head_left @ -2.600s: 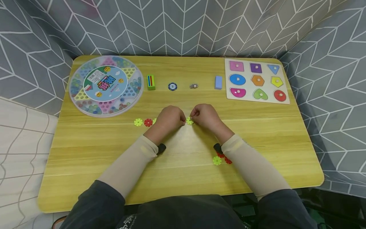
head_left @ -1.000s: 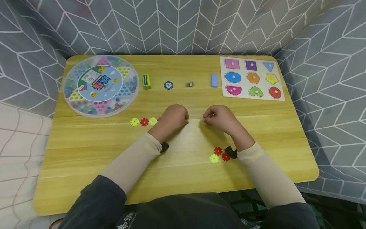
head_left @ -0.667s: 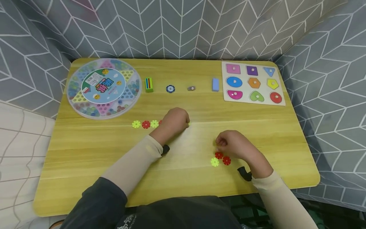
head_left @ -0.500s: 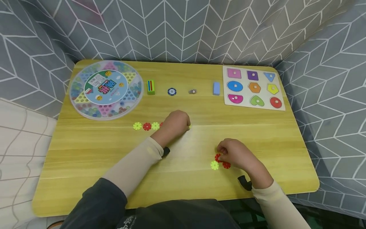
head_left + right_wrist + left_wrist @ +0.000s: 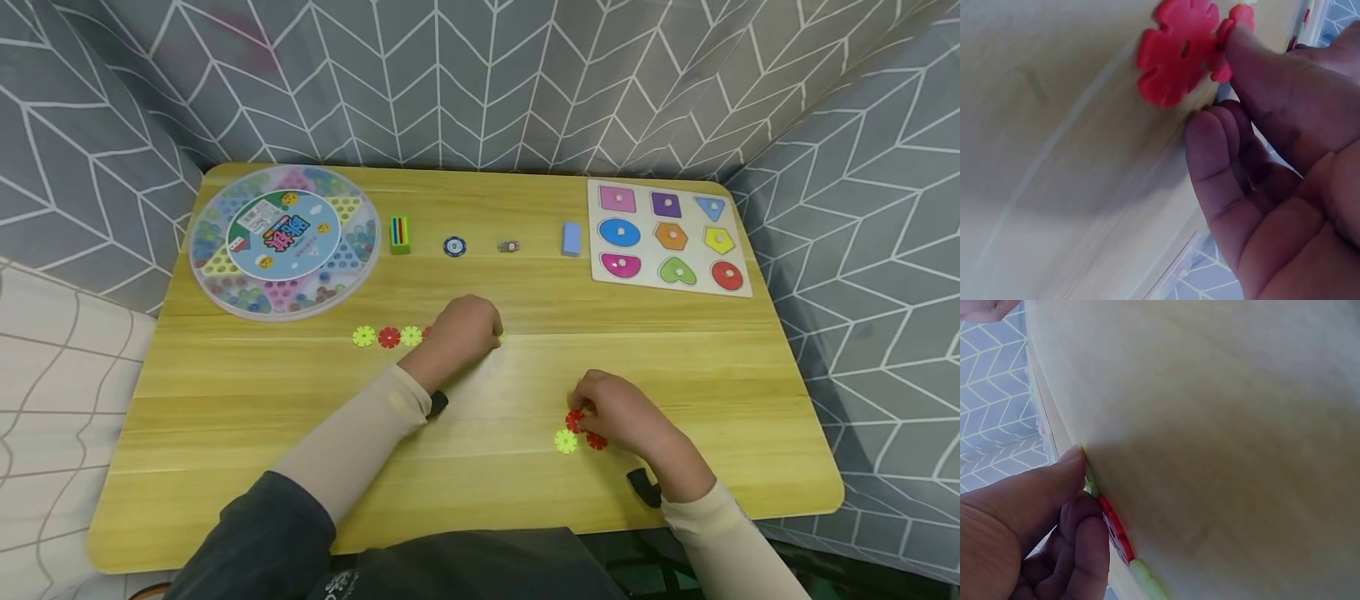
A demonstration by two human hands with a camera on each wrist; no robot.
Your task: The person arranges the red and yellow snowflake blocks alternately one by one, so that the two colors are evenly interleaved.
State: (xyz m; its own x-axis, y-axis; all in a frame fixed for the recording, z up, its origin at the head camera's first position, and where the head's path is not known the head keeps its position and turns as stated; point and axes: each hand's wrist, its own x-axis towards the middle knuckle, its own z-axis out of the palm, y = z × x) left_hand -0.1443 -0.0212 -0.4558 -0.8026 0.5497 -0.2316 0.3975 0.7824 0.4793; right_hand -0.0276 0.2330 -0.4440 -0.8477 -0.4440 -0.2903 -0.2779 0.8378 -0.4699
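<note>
- Our right hand (image 5: 622, 412) pinches a red disc (image 5: 1175, 50), seemingly at its edge.
- Our left hand (image 5: 461, 329), fingers curled, presses the disc row (image 5: 388, 337).

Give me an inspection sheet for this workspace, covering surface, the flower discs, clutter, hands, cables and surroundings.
Surface: yellow wooden table.
Job's things: chain of flower discs under the left hand; loose pile of red and yellow discs by the right.
Clutter: marble game, shape puzzle, green block, chip, blue block.
Hands: left hand pinches chain end; right hand pinches a red disc.
Cables: nothing seen.
Surroundings: grey patterned fabric.
</note>
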